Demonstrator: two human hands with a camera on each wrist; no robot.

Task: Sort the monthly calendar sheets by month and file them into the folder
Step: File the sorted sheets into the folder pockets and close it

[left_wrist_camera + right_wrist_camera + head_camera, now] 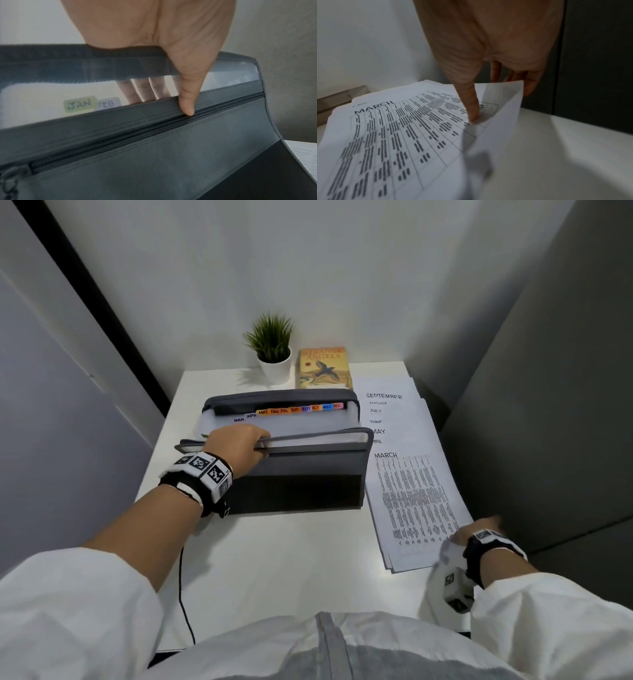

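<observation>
A grey expanding folder [294, 474] stands open mid-table, its coloured month tabs [298, 409] showing MAR to DEC. My left hand [236, 446] grips the folder's front wall [154, 135], thumb outside and fingers inside, near the JAN tab [79, 104] and the FEB tab [109, 103]. To the folder's right lies a fanned stack of calendar sheets [404, 440], with the MARCH sheet [414, 501] on top. My right hand [479, 532] pinches that sheet's near right corner [503, 108], which is lifted and curled, thumb on top.
A potted plant [272, 350] and a book [323, 368] stand behind the folder against the back wall. Grey partitions close in on both sides. A black cable [183, 594] runs off the white table's [291, 559] front edge.
</observation>
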